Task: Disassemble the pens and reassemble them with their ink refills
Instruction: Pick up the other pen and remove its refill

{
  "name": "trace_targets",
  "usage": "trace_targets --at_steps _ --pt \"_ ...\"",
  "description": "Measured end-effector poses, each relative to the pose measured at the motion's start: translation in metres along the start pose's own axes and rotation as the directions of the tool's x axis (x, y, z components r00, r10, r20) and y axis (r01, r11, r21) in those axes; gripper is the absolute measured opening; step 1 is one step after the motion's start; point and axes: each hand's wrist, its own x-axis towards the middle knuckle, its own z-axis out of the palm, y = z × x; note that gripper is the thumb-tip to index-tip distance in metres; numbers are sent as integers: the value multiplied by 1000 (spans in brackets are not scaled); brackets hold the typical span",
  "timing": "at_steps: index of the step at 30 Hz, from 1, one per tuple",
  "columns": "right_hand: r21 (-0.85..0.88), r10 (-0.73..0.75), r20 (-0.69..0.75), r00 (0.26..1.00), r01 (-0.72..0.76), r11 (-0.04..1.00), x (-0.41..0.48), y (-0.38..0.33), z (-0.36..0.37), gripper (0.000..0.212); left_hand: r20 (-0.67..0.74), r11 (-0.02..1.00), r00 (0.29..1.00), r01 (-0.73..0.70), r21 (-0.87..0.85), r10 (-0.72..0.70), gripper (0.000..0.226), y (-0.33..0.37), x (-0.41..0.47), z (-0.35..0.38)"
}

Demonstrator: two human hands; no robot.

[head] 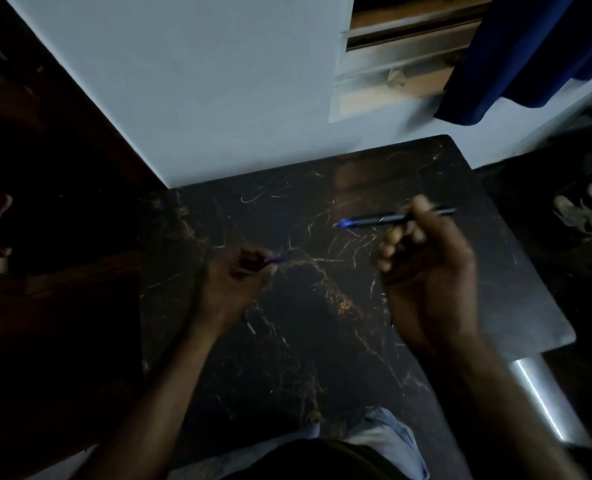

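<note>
Dim room, dark marble table [322, 341]. Right hand [422, 271] grips pen [374, 220]; left hand [239, 275] pinches blue piece [279, 258]. Likely mid-disassembly; next, align the parts.

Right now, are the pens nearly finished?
Not yet, probably. Done: one part seems off already, since the left hand pinches a small blue pen piece. In hand: the right hand grips a long dark pen barrel with a blue tip above the dark marbled table. Left: joining them; too dim to see a refill.
</note>
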Motion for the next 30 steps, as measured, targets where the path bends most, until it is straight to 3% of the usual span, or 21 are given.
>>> trace_targets --at_steps 3,6,10,15,23,27,30 --pt "-70 110 -44 993 -113 991 -16 26 -9 16 81 961 982 149 232 -172 29 -39 -13 27" --pt "-111 154 -70 986 -161 981 -27 31 -24 14 115 909 945 256 328 -307 20 -69 -14 34" --pt "-151 157 -108 982 -172 974 -32 28 -32 12 79 841 953 217 496 -293 15 -88 -3 43" --pt "-173 131 -95 987 -146 974 -36 27 -37 11 111 783 985 36 621 -133 15 -103 5 44" --pt "-205 151 -83 985 -165 965 -39 26 -41 13 66 758 995 13 652 -74 23 -111 6 47" --pt "-203 147 -94 985 -163 965 -37 26 -39 12 -2 778 990 114 618 -143 28 -102 1 44" --pt "-185 124 -94 988 -140 973 -37 25 -35 9 -107 852 968 249 460 -225 25 -64 1 39"
